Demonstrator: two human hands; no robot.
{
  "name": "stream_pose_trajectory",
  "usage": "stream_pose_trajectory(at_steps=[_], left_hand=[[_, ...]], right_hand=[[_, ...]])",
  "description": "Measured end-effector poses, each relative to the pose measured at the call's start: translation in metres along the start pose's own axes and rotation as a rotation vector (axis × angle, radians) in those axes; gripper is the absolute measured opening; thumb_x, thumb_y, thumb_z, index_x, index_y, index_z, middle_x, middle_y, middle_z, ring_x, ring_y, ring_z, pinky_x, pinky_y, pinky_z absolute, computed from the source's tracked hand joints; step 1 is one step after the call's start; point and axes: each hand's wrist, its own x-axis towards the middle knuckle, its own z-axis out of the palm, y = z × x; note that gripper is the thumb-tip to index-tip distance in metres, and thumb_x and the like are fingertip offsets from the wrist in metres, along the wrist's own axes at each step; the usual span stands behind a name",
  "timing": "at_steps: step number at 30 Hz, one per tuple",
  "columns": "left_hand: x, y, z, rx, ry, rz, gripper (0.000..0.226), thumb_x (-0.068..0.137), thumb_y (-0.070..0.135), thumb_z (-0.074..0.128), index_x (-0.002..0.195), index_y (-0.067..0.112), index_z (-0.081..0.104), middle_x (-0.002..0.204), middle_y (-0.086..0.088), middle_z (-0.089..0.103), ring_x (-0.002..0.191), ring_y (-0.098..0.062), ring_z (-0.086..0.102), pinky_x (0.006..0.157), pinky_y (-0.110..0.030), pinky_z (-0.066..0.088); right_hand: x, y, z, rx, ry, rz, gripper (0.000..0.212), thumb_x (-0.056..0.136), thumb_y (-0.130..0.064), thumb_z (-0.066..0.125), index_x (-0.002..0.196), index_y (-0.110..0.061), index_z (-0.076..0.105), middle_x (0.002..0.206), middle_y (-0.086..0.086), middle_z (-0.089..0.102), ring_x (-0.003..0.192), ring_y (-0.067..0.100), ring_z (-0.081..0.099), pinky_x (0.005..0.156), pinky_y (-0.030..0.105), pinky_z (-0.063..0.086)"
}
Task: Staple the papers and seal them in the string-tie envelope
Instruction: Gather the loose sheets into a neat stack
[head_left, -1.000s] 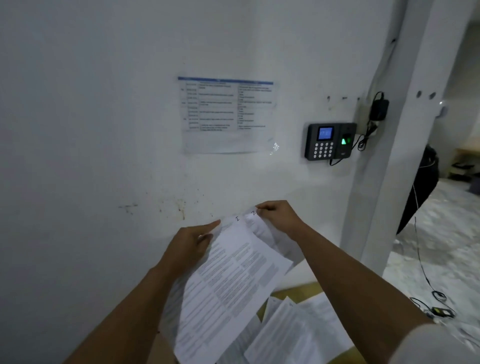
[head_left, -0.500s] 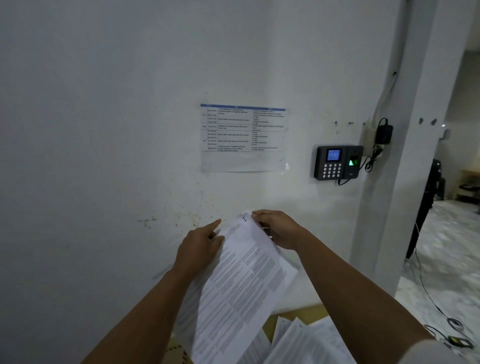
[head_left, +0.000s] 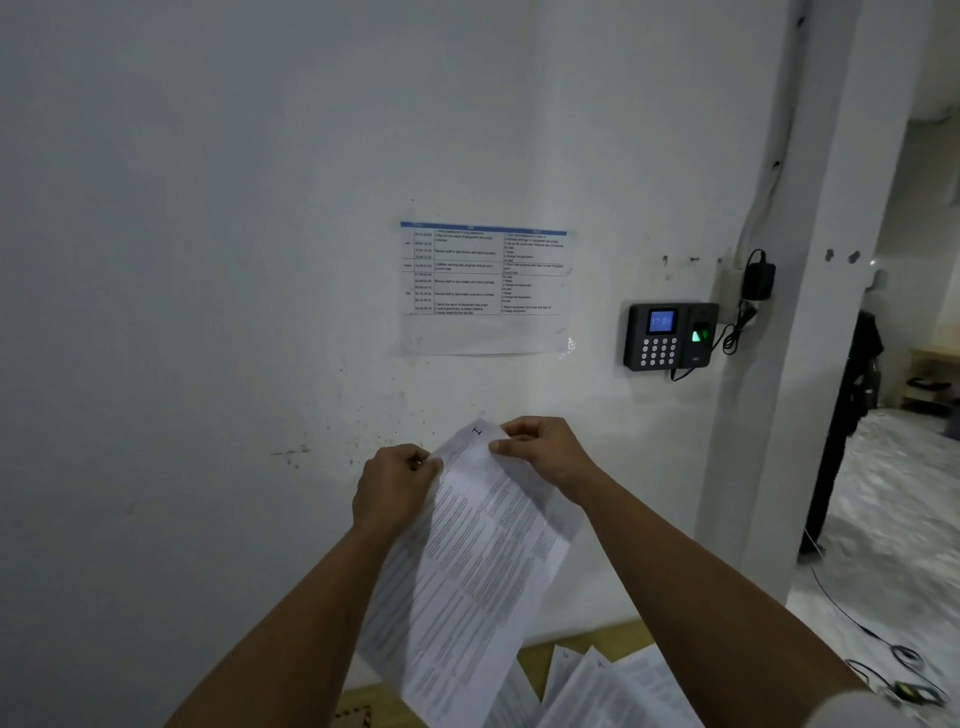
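I hold a small stack of printed white papers (head_left: 472, 561) up in front of the wall, tilted, its top corner marked with a handwritten "I". My left hand (head_left: 392, 486) pinches the stack's left edge near the top. My right hand (head_left: 545, 449) grips the top right corner with thumb and fingers. More printed sheets (head_left: 602, 686) lie fanned on a wooden table (head_left: 535, 660) at the bottom. A brown corner with a red and blue striped edge (head_left: 356, 719) peeks in at the bottom edge, perhaps an envelope. No stapler is in view.
A white wall stands straight ahead with a taped schedule sheet (head_left: 483, 286) and a black fingerprint keypad (head_left: 670, 335) with its plugged adapter (head_left: 758, 278). A white pillar (head_left: 810, 312) rises at right. Cables (head_left: 883, 644) trail over the floor beyond it.
The view has tilted upward, so the wall sheet and keypad sit lower in frame. My hands have squared the sheets together: the second sheet that stuck out at the top is now behind the first.
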Motion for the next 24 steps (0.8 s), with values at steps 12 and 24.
stream_pose_trajectory(at_steps=[12,24], left_hand=[[-0.008,0.006,-0.005,0.184,0.163,0.209,0.029,0.092,0.051,0.066,0.099,0.024,0.076,0.093,0.005,0.061,0.085,-0.012,0.057,0.072,-0.031,0.052],[-0.011,-0.001,0.003,0.021,-0.048,0.319,0.04,0.102,0.03,0.058,0.142,0.031,0.055,0.116,0.0,0.074,0.093,-0.015,0.07,0.085,-0.034,0.06]], right_hand=[[0.0,-0.012,-0.008,-0.022,0.078,-0.039,0.025,0.083,-0.015,0.083,0.106,-0.015,0.076,0.093,0.005,0.079,0.078,0.013,0.076,0.068,0.021,0.057],[-0.005,-0.002,-0.014,-0.006,0.093,-0.073,0.027,0.085,-0.013,0.081,0.111,-0.017,0.076,0.088,0.007,0.08,0.087,0.019,0.077,0.085,0.027,0.059]])
